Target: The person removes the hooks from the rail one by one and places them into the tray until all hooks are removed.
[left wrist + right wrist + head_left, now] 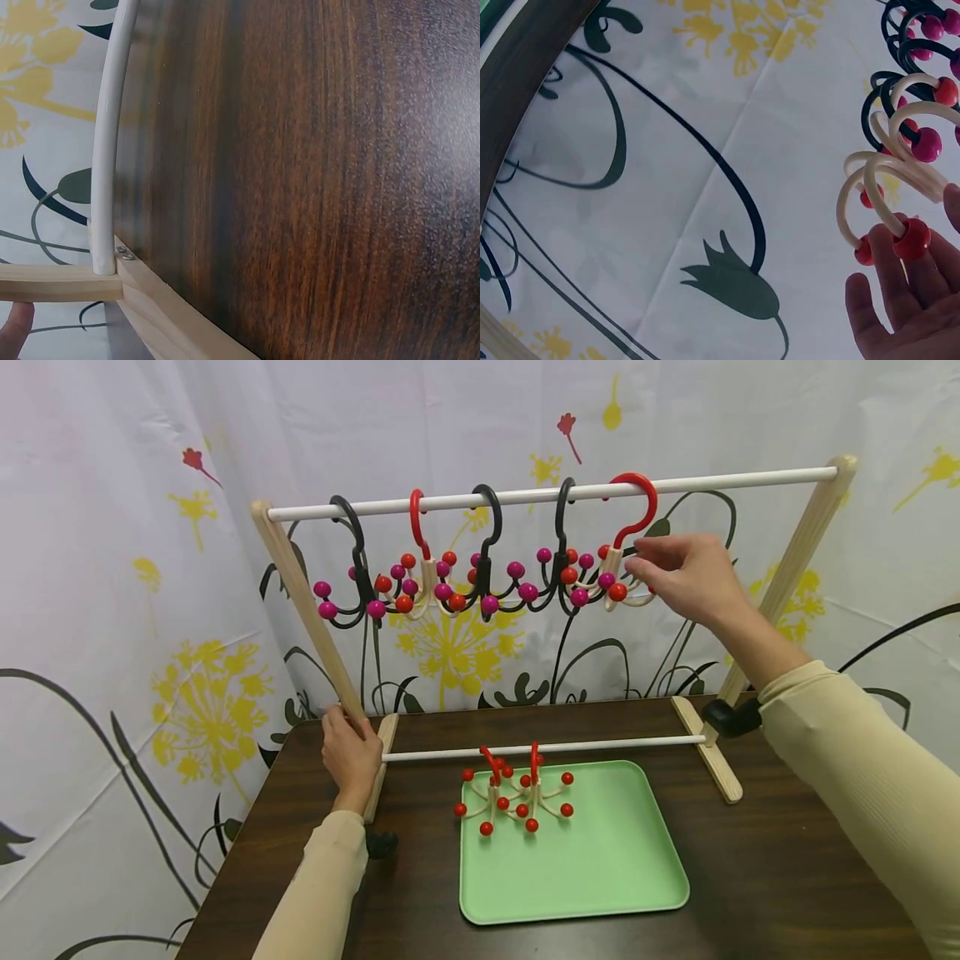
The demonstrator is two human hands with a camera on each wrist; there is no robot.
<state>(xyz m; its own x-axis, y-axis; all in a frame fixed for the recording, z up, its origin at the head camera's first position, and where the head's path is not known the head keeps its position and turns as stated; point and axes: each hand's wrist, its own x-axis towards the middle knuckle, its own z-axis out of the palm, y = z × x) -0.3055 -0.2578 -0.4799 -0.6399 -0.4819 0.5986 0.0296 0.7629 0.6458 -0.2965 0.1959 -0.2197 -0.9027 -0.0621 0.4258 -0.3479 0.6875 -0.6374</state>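
Note:
My right hand [693, 577] is raised beside a cream hanger with red balls [613, 564], whose red hook loops over the rack's white top rod [705, 483]. Thumb and forefinger point at the hanger's stem with a small gap between them. In the right wrist view, the fingers [900, 281] extend close behind one red ball. Low on the left, my left hand [351, 756] grips the rack's wooden post [311, 602] near its foot. A fingertip [16, 330] shows against that post in the left wrist view.
Several more hangers, black ones with magenta balls [360, 585] and a cream one [427, 581], hang along the rod to the left. Two red-hooked hangers [532, 789] stand on a green tray [600, 877] on the dark wooden table [810, 868]. A flowered curtain [90, 568] hangs behind.

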